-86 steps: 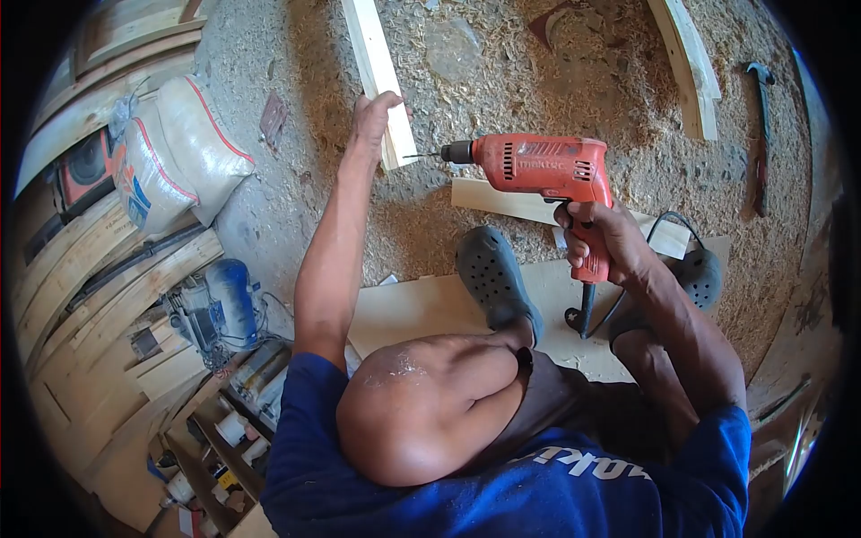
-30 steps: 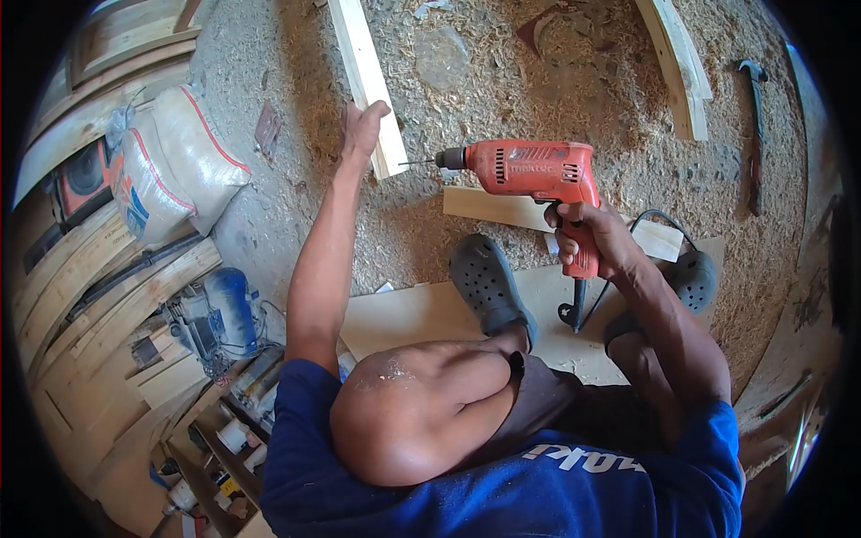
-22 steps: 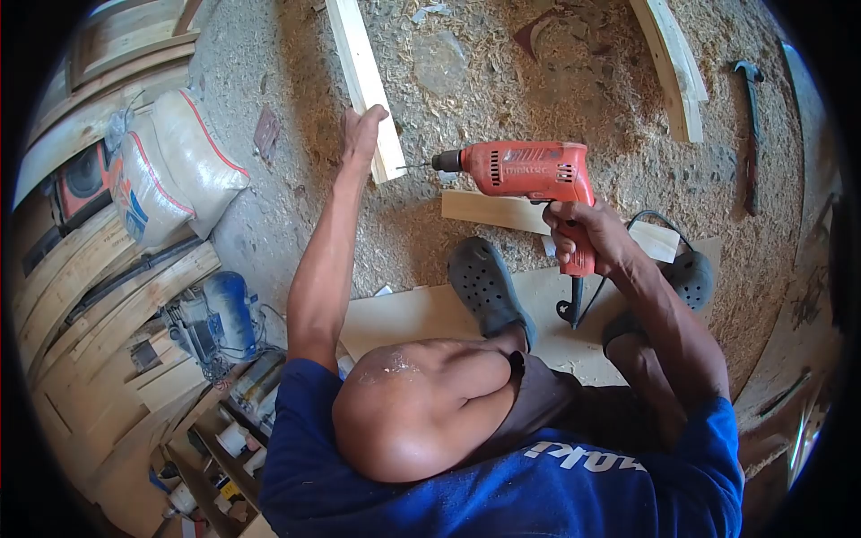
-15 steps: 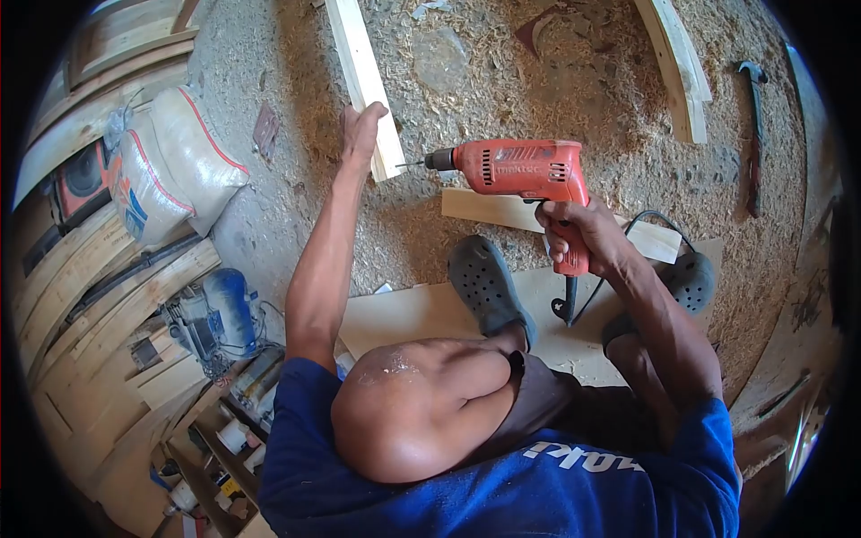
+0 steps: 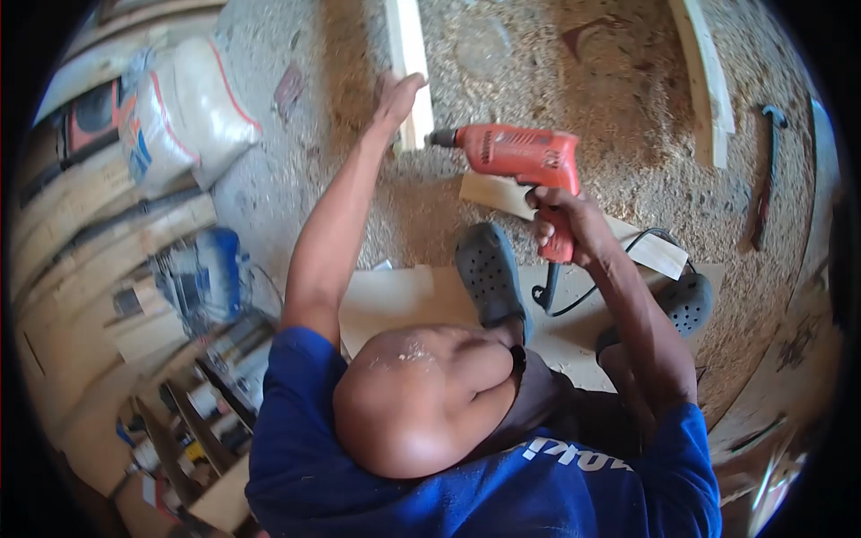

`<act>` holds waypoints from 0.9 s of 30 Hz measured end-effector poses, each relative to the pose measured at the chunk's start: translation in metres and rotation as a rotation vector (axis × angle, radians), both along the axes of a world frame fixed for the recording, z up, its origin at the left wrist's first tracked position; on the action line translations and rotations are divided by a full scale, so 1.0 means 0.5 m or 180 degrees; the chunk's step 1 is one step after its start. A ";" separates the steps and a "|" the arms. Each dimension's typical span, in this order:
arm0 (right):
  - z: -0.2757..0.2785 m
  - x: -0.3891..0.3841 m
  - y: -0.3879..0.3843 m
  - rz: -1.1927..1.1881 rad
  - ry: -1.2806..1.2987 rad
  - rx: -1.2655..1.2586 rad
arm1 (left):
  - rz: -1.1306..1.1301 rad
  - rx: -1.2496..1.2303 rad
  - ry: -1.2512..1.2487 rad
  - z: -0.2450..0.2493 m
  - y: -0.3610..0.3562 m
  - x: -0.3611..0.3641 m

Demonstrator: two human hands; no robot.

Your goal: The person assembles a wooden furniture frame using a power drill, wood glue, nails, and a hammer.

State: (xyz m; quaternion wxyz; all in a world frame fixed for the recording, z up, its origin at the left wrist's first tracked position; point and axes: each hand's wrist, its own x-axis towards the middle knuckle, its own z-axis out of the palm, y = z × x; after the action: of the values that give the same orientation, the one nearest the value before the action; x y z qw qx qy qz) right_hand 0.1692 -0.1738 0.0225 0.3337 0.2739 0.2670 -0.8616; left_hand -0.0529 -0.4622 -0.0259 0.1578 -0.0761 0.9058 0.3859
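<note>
My left hand (image 5: 400,97) is wrapped round a pale wooden board (image 5: 409,45) near its lower end. In my right hand (image 5: 571,224) is a red corded power drill (image 5: 525,154), gripped by its handle and pointing left. The drill's black chuck (image 5: 444,137) is right up beside the board's end, and the bit is hidden from view, so its depth in the wood cannot be told. Behind the drill handle another wooden piece (image 5: 498,195) lies on the floor, partly covered by my right hand and the drill.
Wood shavings cover the floor (image 5: 583,90). A curved wooden piece (image 5: 704,81) and a crowbar-like tool (image 5: 769,175) lie at the right. White sacks (image 5: 202,108), a blue power tool (image 5: 215,273) and a compartmented wooden box (image 5: 184,430) stand at the left. The drill's cord (image 5: 583,303) loops near my clogs (image 5: 489,273).
The chuck has come up close to the board, and the bit seen earlier between them no longer shows. The whole view has shifted and turned slightly. Both hands keep their holds.
</note>
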 end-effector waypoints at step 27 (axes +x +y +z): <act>0.500 0.382 0.643 -0.0908 0.0252 0.4605 | -0.2324 0.0460 0.1097 0.069 0.202 0.348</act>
State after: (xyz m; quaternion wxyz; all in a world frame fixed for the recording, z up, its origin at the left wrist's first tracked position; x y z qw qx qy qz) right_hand 0.3604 0.1477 0.2726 -0.0554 0.4262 0.7420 -0.5144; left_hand 0.1213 -0.3613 0.0083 0.1352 0.3274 0.8570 0.3742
